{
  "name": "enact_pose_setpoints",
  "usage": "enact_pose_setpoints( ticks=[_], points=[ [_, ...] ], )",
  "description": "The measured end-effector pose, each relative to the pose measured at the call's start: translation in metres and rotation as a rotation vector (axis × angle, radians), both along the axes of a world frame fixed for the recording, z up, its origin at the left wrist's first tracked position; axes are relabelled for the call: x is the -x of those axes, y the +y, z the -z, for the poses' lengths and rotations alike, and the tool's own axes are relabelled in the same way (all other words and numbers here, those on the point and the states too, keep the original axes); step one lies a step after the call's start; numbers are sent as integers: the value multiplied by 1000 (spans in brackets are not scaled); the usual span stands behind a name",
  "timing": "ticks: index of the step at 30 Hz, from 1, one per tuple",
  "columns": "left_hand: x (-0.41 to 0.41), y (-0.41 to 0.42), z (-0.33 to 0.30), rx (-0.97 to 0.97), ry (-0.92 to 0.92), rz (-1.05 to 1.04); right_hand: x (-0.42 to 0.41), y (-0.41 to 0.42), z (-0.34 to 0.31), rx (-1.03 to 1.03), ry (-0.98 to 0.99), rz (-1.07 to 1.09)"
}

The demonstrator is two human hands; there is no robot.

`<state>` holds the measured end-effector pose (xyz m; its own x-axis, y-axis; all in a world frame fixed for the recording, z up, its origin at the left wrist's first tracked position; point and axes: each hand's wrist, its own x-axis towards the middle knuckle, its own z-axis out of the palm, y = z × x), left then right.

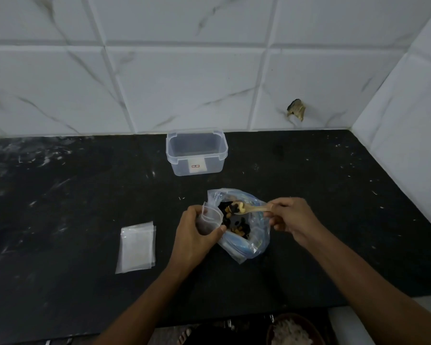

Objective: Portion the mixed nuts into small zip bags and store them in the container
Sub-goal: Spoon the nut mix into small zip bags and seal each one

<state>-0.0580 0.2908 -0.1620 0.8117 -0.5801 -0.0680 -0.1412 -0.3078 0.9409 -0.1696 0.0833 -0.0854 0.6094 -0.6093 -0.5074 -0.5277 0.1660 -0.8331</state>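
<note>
Now, fingers of left hand: curled round a small zip bag, thumb pinching its near edge, likely to keep the mouth gaping toward the spoon
Fingers of right hand: pinched on the handle end of a wooden spoon, held level so the load does not roll off
Spoon: bowl carries a few nuts, just beside the small bag's mouth and above the big bag
Nuts: most lie in the big bag, which stands open on the counter between the hands, so any spill should fall back in
Small bag: looks close to empty; I cannot tell if any nuts are inside
Spare bags: flat stack left of the left hand, near enough to reach
Container: lid off, nothing visibly inside, well behind the big bag by the tiled wall
Step, as I judge it: tipping a spoonful into the small bag; sealing and storing not yet done
</note>
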Motion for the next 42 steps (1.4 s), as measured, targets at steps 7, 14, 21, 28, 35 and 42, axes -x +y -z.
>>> enact_pose_setpoints(
  ticks=[7, 14, 21, 28, 35, 42],
  points=[
    [4, -8, -11, -22, -87, -9, -4, 25, -46, 344, -143, -238],
    [5, -11, -16, 44, -13, -24, 2, 67, -39, 1425, -282, -877],
    [4, -2, -23, 146, 130, -63, 5, 42, -37, 1110, -251, -303],
    [5, 1, -35, 279, 328, -163, 14, 42, 43, 927, 232, -363],
    [12, 2, -49, 198, 65, -122, 9, 52, 20, 1127, 137, -427],
    [15, -12, -69, 188, -39, -136, -30, 78, -35, 596, -238, -449]
  ],
)
